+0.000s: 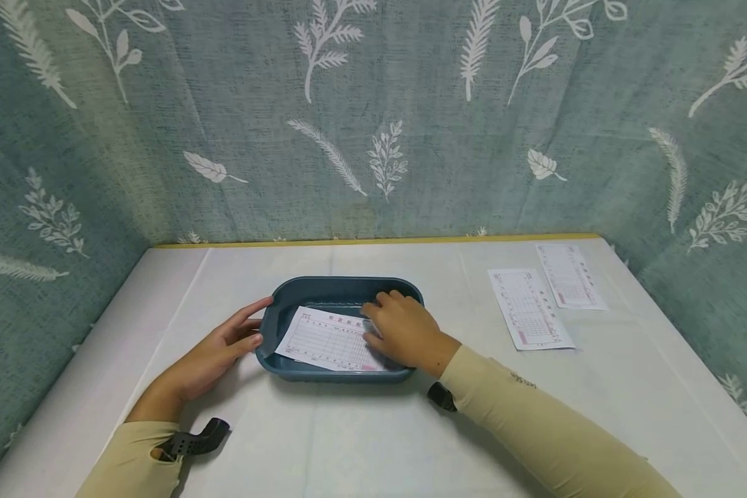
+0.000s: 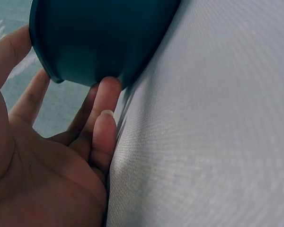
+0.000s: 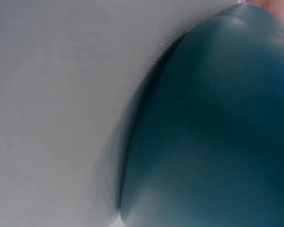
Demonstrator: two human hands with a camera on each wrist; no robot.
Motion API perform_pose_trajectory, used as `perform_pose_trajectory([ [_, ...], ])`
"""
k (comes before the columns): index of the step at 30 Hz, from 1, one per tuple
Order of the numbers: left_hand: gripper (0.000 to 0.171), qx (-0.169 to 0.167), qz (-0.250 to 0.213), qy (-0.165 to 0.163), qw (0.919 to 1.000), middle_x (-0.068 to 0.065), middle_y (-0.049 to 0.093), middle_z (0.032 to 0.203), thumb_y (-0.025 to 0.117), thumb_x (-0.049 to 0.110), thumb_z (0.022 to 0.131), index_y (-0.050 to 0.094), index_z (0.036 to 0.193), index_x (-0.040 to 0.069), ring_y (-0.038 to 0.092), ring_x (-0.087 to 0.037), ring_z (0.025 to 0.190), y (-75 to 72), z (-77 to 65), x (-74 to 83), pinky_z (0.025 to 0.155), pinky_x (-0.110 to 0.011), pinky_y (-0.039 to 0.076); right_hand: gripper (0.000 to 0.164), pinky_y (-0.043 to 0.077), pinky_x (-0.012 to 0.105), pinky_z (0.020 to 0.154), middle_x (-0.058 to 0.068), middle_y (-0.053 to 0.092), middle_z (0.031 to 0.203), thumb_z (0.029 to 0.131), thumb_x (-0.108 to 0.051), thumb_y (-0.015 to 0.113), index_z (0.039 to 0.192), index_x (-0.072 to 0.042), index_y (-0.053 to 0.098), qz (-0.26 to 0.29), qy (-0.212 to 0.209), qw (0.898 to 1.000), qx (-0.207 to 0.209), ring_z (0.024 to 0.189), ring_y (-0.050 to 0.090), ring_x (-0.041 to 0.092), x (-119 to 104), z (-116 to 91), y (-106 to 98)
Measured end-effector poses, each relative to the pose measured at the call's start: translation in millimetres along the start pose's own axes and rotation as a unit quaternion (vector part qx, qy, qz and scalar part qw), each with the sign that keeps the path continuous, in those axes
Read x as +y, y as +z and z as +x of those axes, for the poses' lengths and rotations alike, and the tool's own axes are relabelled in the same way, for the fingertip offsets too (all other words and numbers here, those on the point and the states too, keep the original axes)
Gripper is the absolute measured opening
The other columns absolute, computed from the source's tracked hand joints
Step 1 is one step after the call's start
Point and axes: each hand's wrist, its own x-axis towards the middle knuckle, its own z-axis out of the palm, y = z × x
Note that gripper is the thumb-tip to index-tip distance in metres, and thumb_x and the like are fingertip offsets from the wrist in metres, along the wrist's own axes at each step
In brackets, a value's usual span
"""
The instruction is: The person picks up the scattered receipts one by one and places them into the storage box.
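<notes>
A dark teal plastic basin [image 1: 342,377] sits on the table in the head view. Inside it lies a white printed paper slip [image 1: 324,339] with a ruled grid and red heading. My left hand [image 1: 208,363] is at the basin's left end, thumb apart from its extended fingers, and fingertips touch the outer wall in the left wrist view. My right hand [image 1: 411,335] reaches over the right rim, thumb and bent fingers at the slip's right end, hiding part of it. Whether they pinch the slip I cannot tell. Only the basin's outside [image 3: 213,127] fills the right wrist view.
Two more printed slips, a nearer one [image 1: 531,311] and a farther one [image 1: 570,277], lie on the white-covered table [image 1: 361,443] to the right. A green leaf-patterned curtain [image 1: 373,138] surrounds the back and sides, and a yellow strip [image 1: 448,239] lines the far edge.
</notes>
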Motion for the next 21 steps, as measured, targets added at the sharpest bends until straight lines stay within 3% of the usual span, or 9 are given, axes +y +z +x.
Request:
perform_pose_trajectory([
  [5, 0.065, 0.002, 0.001, -0.002, 1.0, -0.028, 0.025, 0.159, 0.054, 0.027, 0.104, 0.021, 0.16, 0.029, 0.02, -0.049, 0.147, 0.0, -1.9, -1.7, 0.114, -0.071, 0.015, 0.027, 0.049, 0.039, 0.083, 0.004, 0.065, 0.106, 0.096, -0.031, 0.066, 0.118, -0.016, 0.072, 0.05, -0.032, 0.993, 0.1, 0.097, 0.058, 0.021, 4.0, -8.5, -5.0],
  [9, 0.065, 0.004, 0.004, 0.002, 1.0, -0.028, 0.027, 0.158, 0.054, 0.027, 0.104, 0.022, 0.16, 0.029, 0.022, -0.048, 0.146, -1.2, -1.9, -2.3, 0.115, -0.069, 0.016, 0.026, 0.049, 0.039, 0.088, 0.003, 0.065, 0.108, 0.094, -0.025, 0.068, 0.117, -0.015, 0.071, 0.091, -0.036, 0.983, 0.154, 0.101, 0.058, 0.021, 7.2, -20.4, -15.1],
  [21, 0.065, 0.0, 0.015, 0.001, 0.9999, -0.026, 0.024, 0.16, 0.054, 0.029, 0.104, 0.022, 0.16, 0.031, 0.02, -0.048, 0.148, -1.3, -0.4, -0.2, 0.115, -0.07, 0.016, 0.031, 0.05, 0.044, 0.098, 0.007, 0.061, 0.12, 0.095, -0.026, 0.068, 0.123, -0.011, 0.068, 0.175, 0.026, 0.972, 0.157, 0.116, 0.055, 0.024, 36.6, -57.7, -36.8],
])
